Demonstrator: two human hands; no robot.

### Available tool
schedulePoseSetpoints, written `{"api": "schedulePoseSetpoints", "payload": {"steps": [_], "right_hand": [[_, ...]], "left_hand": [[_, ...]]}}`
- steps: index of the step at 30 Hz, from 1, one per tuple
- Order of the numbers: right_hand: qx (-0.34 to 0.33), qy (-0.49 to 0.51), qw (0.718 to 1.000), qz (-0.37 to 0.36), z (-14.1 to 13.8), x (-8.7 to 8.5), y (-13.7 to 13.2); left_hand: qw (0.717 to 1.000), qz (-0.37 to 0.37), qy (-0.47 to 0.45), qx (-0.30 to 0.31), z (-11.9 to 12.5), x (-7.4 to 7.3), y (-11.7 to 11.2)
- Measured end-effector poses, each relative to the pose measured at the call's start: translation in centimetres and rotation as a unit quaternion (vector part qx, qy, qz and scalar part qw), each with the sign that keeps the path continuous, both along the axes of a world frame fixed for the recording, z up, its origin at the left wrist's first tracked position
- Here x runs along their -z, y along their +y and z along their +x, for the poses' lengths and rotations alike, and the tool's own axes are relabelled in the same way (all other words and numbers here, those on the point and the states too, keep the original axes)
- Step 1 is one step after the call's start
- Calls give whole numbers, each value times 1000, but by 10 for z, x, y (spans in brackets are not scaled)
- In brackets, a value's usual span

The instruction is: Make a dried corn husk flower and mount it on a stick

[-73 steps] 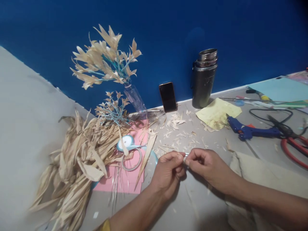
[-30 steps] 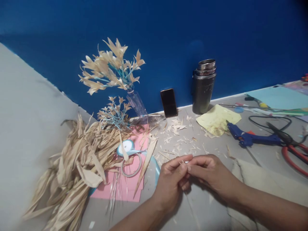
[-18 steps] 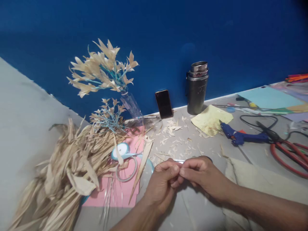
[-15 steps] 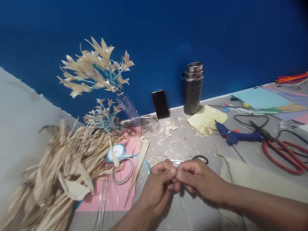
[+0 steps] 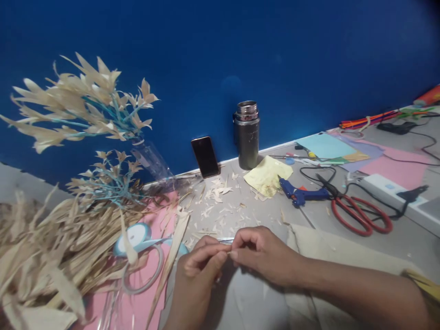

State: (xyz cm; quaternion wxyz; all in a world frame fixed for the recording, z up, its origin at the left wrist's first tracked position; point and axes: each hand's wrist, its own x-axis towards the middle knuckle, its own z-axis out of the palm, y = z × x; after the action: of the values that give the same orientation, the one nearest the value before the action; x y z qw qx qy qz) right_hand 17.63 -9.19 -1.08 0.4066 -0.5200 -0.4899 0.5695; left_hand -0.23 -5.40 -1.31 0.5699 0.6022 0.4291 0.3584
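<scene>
A: Head view, hands first. What was their state?

B: The left hand (image 5: 197, 270) and the right hand (image 5: 263, 254) met fingertip to fingertip low in the middle of the frame. Both were closed in a pinch on one small pale sliver (image 5: 229, 251), too small to identify. It sat between the two thumbs, just above the grey tabletop (image 5: 343, 238).

A: What lay nearest the hands?

B: A thin silvery strip (image 5: 225, 239) lay just behind the fingertips. A scatter of pale dried-leaf trimmings (image 5: 216, 201) covered the tabletop beyond it. To the left, a heap of dried tan leaves (image 5: 44, 247) rested partly on a pink paper sheet (image 5: 137, 302), with a roll of light blue ribbon (image 5: 135, 234) on it.

A: And further back?

B: A dark metal flask (image 5: 246, 135) stood upright against the blue wall (image 5: 275, 55), a black phone (image 5: 205, 156) leaning beside it. A crumpled yellow paper (image 5: 268, 176), a blue glue gun (image 5: 299, 195) and red-handled scissors (image 5: 360, 215) lay to the right, well apart from the hands.
</scene>
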Motion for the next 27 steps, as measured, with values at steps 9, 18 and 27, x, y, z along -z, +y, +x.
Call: {"api": "schedulePoseSetpoints", "payload": {"steps": [9, 18, 27], "right_hand": [[-105, -447, 880, 117, 0, -18, -1], [-10, -127, 991, 41, 8, -6, -1], [44, -32, 994, 91, 2, -9, 2]], "left_hand": [[952, 273, 110, 83, 0, -6, 3], [949, -256, -175, 50, 12, -1, -4], [948, -254, -177, 78, 12, 3, -16]]}}
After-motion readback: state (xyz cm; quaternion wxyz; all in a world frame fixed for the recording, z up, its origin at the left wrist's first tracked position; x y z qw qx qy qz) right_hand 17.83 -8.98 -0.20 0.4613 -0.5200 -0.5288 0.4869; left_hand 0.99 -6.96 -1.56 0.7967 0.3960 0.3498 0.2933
